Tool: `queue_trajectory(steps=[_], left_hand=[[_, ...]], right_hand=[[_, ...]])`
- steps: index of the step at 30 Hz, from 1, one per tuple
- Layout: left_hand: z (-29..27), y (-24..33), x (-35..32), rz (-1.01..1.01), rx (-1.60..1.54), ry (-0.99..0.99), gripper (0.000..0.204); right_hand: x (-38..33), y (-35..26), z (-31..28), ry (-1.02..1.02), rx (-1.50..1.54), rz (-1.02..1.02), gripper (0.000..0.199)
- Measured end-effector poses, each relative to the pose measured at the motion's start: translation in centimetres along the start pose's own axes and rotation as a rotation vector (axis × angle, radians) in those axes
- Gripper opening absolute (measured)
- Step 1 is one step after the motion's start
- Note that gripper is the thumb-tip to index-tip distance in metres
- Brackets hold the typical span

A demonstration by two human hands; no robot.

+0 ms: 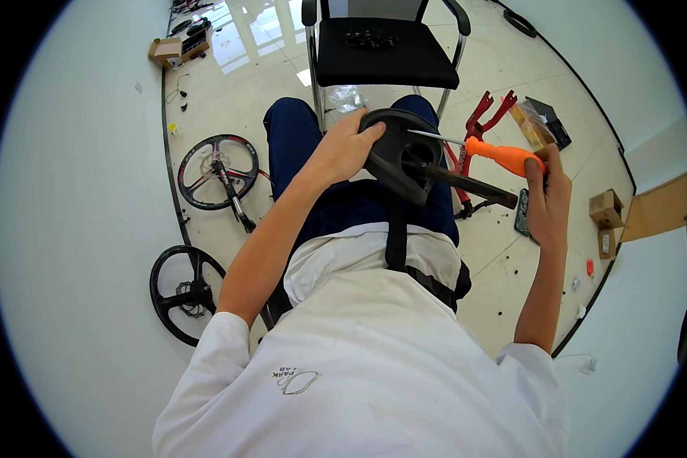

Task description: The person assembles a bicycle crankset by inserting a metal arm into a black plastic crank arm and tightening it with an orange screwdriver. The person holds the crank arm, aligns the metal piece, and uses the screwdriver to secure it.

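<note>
Above my lap, my left hand (345, 149) grips the edge of a black bicycle saddle (391, 162), underside up, with the thumb pressed on its surface. A dark seat post (477, 187) sticks out of the saddle toward the lower right. In my right hand (549, 202) is a screwdriver (504, 156) with an orange handle, held by its butt end. Its metal shaft points left, and the tip lies at the saddle's underside close to my left thumb. Whether the tip sits in a screw is too small to tell.
A black chair (427, 57) ahead carries small dark parts (370, 39). Two bicycle wheels, one with red accents (182, 177) and one black (156, 290), lie at left. Rightward are a red frame part (475, 126), a dark-green flat object (521, 212) and cardboard boxes (604, 208).
</note>
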State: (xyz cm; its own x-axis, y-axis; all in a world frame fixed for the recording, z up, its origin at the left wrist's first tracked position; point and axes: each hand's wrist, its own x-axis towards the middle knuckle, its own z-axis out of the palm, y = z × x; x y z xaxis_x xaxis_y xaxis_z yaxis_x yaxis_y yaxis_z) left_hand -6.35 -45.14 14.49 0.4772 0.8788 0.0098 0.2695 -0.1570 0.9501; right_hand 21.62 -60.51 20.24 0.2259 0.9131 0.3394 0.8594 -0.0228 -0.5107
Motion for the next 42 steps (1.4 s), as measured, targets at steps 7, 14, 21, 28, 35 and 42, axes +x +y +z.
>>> queue_trajectory(steps=[7, 14, 21, 28, 35, 42], left_hand=[[-0.2, 0.4, 0.0, -0.053, 0.016, -0.023, 0.038], [-0.4, 0.1, -0.2, -0.043, 0.010, -0.007, 0.039], [-0.4, 0.1, -0.3, -0.071, 0.004, -0.004, 0.039], [-0.4, 0.3, -0.1, -0.072, 0.040, -0.020, 0.040], [-0.6, -0.4, -0.1, -0.050, 0.015, 0.003, 0.040], [-0.4, -0.7, 0.3, -0.027, 0.008, -0.007, 0.040]], right_hand=[[-0.4, -1.0, 2.3, 0.226, 0.178, -0.168, 0.032], [0.0, -0.8, 1.2, 0.022, 0.067, 0.029, 0.034], [0.1, -0.2, 1.3, -0.028, 0.001, -0.014, 0.035], [-0.9, -0.2, 2.4, 0.178, 0.146, -0.116, 0.035], [-0.5, -0.1, 0.2, -0.082, -0.017, 0.014, 0.033], [-0.7, -1.4, 2.1, 0.186, 0.097, -0.196, 0.031]])
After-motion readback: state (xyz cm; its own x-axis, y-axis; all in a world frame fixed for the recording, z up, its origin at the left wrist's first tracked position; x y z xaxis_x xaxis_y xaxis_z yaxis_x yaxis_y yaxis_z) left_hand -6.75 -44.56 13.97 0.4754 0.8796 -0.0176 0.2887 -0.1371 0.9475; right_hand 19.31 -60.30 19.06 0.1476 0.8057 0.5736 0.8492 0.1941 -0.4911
